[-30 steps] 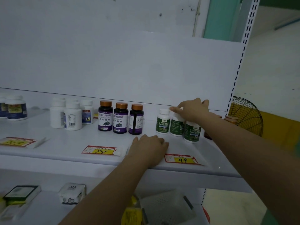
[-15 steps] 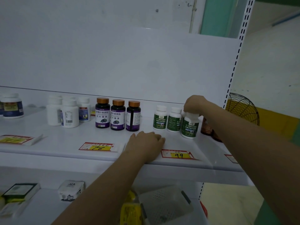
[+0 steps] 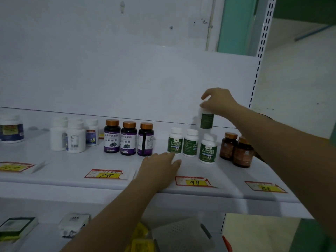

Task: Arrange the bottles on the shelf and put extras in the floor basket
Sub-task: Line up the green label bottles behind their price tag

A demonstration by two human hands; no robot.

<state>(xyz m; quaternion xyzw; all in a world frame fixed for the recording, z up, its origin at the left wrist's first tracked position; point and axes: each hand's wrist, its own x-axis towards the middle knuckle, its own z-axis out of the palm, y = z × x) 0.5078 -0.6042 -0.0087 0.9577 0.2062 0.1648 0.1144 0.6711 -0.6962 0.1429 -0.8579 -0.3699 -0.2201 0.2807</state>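
Above the shelf's (image 3: pixel 72 166) green row (image 3: pixel 190 142), the right grip (image 3: pixel 218 101) pinched a raised bottle (image 3: pixel 206 119) by its cap; the left grip (image 3: pixel 160 168) lay flat, fingers straight, before that row.

Your green-labelled white bottle (image 3: pixel 206 119) hangs upright, held by its cap above the shelf (image 3: pixel 72 166); three matching bottles (image 3: pixel 190 145) stand upright in a row just below.

White shelf (image 3: pixel 54 179). On it: dark bottles (image 3: pixel 128 140), purple labels, copper caps; white bottles (image 3: pixel 190 144), green labels; amber-brown bottles (image 3: pixel 236 151); red-and-yellow price tags (image 3: pixel 194 181). Above shelf: raised bottle (image 3: pixel 206 119), white, green label.
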